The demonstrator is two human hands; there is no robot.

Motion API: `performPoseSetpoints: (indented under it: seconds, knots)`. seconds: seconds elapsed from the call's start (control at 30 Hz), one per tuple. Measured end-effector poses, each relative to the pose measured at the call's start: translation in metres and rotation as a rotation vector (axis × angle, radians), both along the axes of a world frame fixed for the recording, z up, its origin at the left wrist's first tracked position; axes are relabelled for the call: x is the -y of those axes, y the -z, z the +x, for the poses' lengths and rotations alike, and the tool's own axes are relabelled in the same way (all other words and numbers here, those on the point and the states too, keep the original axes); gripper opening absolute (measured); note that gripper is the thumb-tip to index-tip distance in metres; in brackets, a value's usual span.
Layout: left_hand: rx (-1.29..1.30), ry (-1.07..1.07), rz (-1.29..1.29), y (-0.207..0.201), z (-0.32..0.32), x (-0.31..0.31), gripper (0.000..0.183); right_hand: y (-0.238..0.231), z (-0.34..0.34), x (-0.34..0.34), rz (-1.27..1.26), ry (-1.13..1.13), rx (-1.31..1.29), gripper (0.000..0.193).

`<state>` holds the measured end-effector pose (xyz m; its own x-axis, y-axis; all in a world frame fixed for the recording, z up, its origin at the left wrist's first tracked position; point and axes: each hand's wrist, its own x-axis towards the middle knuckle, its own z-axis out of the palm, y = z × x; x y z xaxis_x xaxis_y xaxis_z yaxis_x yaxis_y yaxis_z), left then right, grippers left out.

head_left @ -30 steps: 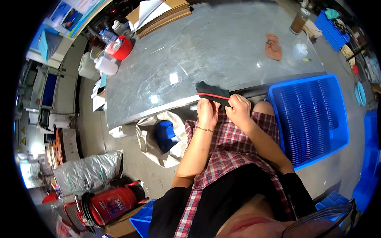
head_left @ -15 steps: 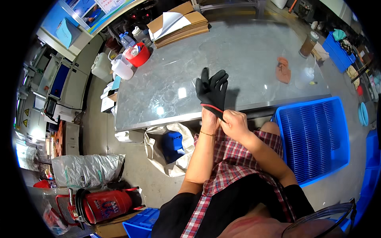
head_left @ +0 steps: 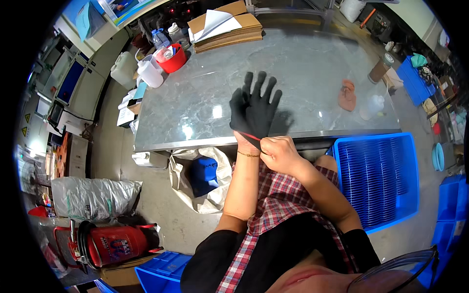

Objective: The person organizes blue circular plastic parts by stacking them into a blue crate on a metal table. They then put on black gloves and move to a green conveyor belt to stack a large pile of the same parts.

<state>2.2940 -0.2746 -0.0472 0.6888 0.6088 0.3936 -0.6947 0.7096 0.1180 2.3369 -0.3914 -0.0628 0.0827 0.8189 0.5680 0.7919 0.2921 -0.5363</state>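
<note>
A black work glove [head_left: 261, 113] with a red cuff edge covers my left hand [head_left: 255, 106], whose fingers are spread above the near edge of the grey table [head_left: 303, 63]. The left palm holds nothing. My bare right hand [head_left: 280, 154] is closed on the glove's cuff at the wrist, pinching the hem on its right side. A thin bracelet [head_left: 248, 154] shows on the left wrist just below the cuff. The fingertips of the right hand are partly hidden by its own knuckles.
A blue crate [head_left: 413, 180] with rows of thin discs stands right of my lap. A white sack [head_left: 177, 188] stands below the table edge. On the table are a red tub [head_left: 172, 63], cardboard sheets [head_left: 234, 40], an orange cloth [head_left: 347, 95] and a brown jar [head_left: 378, 72]. A fire extinguisher [head_left: 117, 244] lies lower left.
The gloved left fingers have spread further apart and straightened. My right hand keeps its grip on the cuff. Both hands and the whole view have shifted slightly.
</note>
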Motion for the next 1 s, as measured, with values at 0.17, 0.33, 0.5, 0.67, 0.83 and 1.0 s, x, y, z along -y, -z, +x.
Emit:
performPoseSetpoints:
  seconds: [0.17, 0.33, 0.5, 0.67, 0.83, 1.0]
  knots:
    - [-0.116, -0.358, 0.251, -0.009, -0.001, -0.007, 0.037, -0.003, 0.008, -0.009, 0.053, 0.142, 0.093, 0.016]
    - [-0.987, -1.078, 0.786, -0.021, 0.02, -0.013, 0.055, 0.002, 0.018, -0.01, 0.196, 0.139, -0.316, 0.035]
    - [-1.353, -1.278, 0.833, -0.03, 0.032, 0.006, 0.059, -0.004, 0.017, -0.007, 0.116, 0.156, -0.47, 0.044]
    - [-1.76, -1.778, 1.127, -0.025, 0.033, -0.001, 0.055, -0.013, 0.015, -0.003, 0.3, 0.285, -0.188, 0.034]
    - [-1.803, -1.736, 1.548, -0.009, 0.033, 0.002, 0.059, -0.014, 0.031, 0.0, 0.109, 0.371, 0.012, 0.021]
    - [-1.725, -1.763, 1.536, -0.003, 0.035, 0.01, 0.057, -0.011, 0.038, 0.004, 0.044, 0.397, -0.231, 0.017]
